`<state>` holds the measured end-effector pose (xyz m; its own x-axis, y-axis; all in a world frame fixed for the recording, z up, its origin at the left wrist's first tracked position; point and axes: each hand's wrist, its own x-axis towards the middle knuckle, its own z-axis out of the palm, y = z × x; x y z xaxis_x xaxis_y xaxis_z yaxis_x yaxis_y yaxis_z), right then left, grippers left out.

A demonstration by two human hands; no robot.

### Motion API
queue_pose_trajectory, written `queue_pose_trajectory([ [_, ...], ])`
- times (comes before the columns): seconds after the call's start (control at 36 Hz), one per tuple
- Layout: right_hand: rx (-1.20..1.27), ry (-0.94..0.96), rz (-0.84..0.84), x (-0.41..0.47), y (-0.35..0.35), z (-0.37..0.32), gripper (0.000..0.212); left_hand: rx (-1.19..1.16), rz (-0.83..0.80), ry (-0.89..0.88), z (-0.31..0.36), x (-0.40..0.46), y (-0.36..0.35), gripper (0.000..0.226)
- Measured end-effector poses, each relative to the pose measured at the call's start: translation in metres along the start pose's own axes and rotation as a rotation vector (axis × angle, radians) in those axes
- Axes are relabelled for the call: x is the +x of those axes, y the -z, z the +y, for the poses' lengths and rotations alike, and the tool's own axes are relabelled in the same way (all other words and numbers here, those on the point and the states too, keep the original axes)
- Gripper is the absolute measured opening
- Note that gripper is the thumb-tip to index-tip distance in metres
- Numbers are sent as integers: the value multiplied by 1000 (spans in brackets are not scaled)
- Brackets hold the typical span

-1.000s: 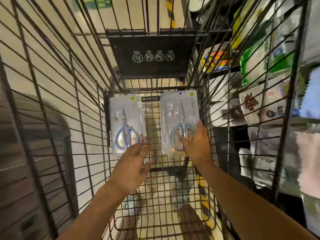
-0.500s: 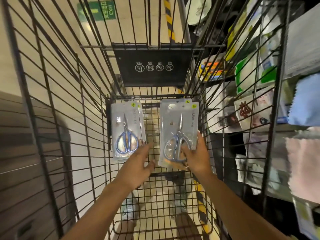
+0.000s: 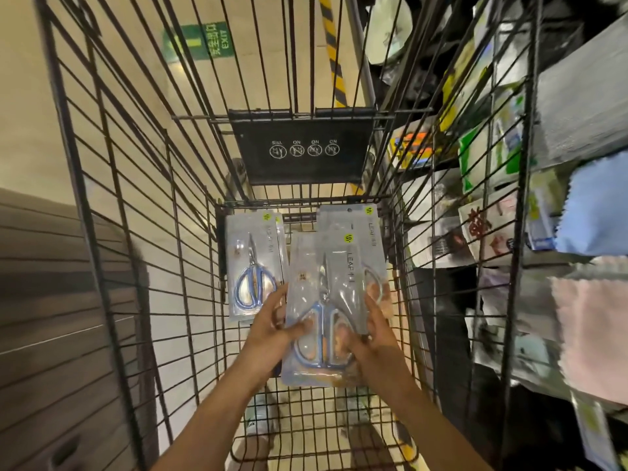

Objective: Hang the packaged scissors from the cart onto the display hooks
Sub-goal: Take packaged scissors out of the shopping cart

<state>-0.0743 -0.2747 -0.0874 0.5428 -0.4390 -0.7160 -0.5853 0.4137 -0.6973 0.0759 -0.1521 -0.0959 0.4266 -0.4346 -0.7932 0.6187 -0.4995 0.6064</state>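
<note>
Both my hands reach down into a black wire cart (image 3: 146, 253). Between them I hold one clear blister pack of blue-handled scissors (image 3: 323, 311), lifted off the cart floor and tilted toward me. My left hand (image 3: 275, 331) grips its left edge, thumb across the front. My right hand (image 3: 373, 338) grips its right edge. Another scissors pack (image 3: 253, 266) lies flat on the cart floor to the left. A further pack (image 3: 353, 222) lies behind the held one, mostly covered by it.
A black fold-down seat flap (image 3: 299, 151) with white icons closes the far end of the cart. Beyond the right cart wall stands a display of packaged goods and cloths (image 3: 577, 212). A green exit sign (image 3: 200, 40) marks the tiled floor ahead.
My right hand lifted a scissors pack from the right-hand stack toward me, and my left hand left the left pack and took hold of the lifted pack's left edge.
</note>
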Motion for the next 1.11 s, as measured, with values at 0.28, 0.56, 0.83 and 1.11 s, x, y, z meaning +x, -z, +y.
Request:
queue_pose_trajectory([
  [0.28, -128, 9, 280, 67, 7, -2, 52, -47, 136, -91, 1, -3, 19, 72],
  [0.56, -512, 39, 524, 131, 2, 18, 86, -10, 158, -142, 3, -5, 42, 76],
  [0.83, -338, 67, 578, 114, -3, 13, 100, 8, 171, -143, 6, -9, 40, 74],
  [1.11, -118, 54, 319, 86, -7, 18, 62, 79, 227, -186, 7, -24, 43, 76],
])
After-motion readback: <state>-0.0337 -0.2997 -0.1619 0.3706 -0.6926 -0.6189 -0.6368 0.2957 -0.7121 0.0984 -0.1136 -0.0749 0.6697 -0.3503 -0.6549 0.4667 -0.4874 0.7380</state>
